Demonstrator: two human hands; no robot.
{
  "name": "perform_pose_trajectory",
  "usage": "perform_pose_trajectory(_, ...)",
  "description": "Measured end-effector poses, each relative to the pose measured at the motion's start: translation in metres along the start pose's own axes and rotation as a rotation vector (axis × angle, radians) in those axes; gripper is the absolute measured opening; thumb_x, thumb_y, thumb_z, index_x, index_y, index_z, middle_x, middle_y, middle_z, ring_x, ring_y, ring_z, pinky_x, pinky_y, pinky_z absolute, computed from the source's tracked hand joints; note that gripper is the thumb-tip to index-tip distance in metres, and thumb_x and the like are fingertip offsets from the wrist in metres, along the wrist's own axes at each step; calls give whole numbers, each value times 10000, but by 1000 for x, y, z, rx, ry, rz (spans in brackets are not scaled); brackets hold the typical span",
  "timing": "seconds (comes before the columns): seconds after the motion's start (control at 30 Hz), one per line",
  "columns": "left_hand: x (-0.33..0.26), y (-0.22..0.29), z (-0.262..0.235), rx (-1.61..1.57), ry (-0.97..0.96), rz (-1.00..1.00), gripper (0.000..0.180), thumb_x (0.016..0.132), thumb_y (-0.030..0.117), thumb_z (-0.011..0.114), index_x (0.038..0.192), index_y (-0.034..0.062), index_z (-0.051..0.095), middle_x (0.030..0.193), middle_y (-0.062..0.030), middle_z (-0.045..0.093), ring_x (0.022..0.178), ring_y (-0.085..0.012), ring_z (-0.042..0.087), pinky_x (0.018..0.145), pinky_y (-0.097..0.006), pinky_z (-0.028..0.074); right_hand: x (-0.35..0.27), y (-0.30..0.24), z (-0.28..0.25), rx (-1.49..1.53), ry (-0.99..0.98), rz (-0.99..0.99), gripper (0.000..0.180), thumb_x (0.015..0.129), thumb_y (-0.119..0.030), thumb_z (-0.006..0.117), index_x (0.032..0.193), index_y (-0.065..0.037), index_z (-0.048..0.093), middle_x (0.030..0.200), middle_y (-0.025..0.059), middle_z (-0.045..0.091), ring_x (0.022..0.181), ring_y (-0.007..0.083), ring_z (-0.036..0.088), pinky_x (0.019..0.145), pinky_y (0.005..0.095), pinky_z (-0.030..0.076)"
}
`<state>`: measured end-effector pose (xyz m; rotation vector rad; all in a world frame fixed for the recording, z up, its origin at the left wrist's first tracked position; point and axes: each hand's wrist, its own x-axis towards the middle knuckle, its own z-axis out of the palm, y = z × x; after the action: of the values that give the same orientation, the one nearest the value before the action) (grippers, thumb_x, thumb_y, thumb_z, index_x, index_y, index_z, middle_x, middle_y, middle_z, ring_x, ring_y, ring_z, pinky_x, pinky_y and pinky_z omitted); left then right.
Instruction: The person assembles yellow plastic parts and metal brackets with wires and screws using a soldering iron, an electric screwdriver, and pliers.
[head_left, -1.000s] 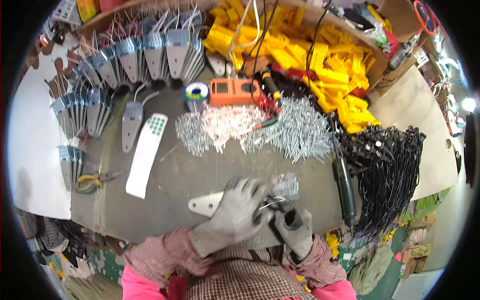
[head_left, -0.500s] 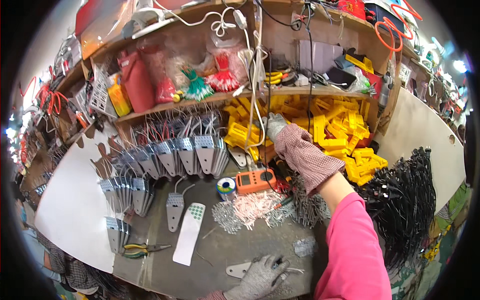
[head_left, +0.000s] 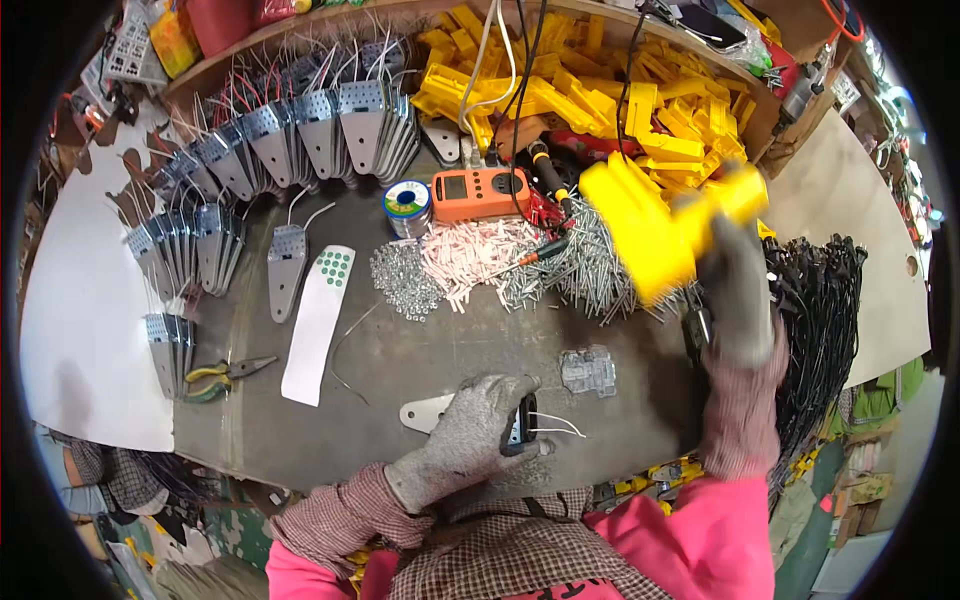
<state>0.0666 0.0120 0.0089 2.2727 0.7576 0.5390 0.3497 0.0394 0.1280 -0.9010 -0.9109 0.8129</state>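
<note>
- Grey knit glove on the left hand (head_left: 462, 430), closest to the body, fingers curled down and clenched over a small dark part (head_left: 518, 428) with thin white wires (head_left: 555, 425) poking out past the fingertips. The grip looks pretty tight, pressing the part onto the dark bench top (head_left: 420, 345).
- Sticking out from under those fingers on the thumb side is a flat metal bracket (head_left: 418, 412), lying flat on the bench.
- Just beyond the left fingertips, a bit toward the right hand, sits a small clear plastic piece (head_left: 588, 370), not touched by anything.
- Right hand (head_left: 735, 290), also grey-gloved, is raised off the bench with the fingers wrapped around a yellow plastic housing (head_left: 655, 225). It's blurry, so I can't tell exactly how the fingers sit, but it's clearly grasped and up in the air.
- Under and behind that yellow piece there's a heap of silvery screws (head_left: 590, 270), then pale little sleeves (head_left: 470, 262) and small nuts (head_left: 402, 280) next to those.
- Off past the left hand's knuckle side: a long white strip (head_left: 318, 325) and green-and-yellow pliers (head_left: 222, 375).
- Farther back from both hands: an orange meter (head_left: 480, 192), a solder spool (head_left: 407, 203), rows of perforated metal plates (head_left: 300, 130), and a big pile of yellow parts (head_left: 590, 90).
- Black cable bundle (head_left: 820, 300) sits beyond the right wrist.
</note>
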Motion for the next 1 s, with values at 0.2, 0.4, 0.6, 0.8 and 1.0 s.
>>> perform_pose_trajectory(0.2,-3,-5,5,95,-90,70,714,740,433,800,1270,38,530,1273,-194,557,1211,-378,513,1029,-480,401,-172,29,-16,289,80,474,519,839,-100,728,1236,-133,396,1087,140,655,972,283,663,814,406,556)
perform_pose_trajectory(0.4,-31,4,-13,144,-55,-35,768,698,427,835,1278,34,522,1254,-164,567,1218,-365,510,1016,-478,416,-192,54,-28,-150,-107,643,467,868,-147,740,1220,-61,445,1078,88,618,1012,167,604,877,324,518)
perform_pose_trajectory(0.6,46,10,-44,378,-125,59,362,884,303,675,1103,19,627,1058,-155,604,1050,-353,577,932,-462,476,-107,20,-91,-1058,-230,179,321,876,-170,697,1143,-15,609,1082,161,628,993,303,633,861,389,525)
perform_pose_trajectory(0.8,174,-17,9,580,-28,-108,248,835,177,651,970,-31,670,891,-249,663,838,-411,677,756,-501,548,-51,89,-84,-1897,-338,-86,93,843,-52,577,835,10,645,903,177,654,831,324,691,717,422,570)
perform_pose_trajectory(1.0,184,-12,0,533,-97,-149,238,815,153,632,954,-39,660,848,-259,676,834,-424,683,756,-507,546,-47,55,-78,-1723,-491,192,326,852,-56,568,1168,20,548,992,254,664,875,419,675,786,493,545)
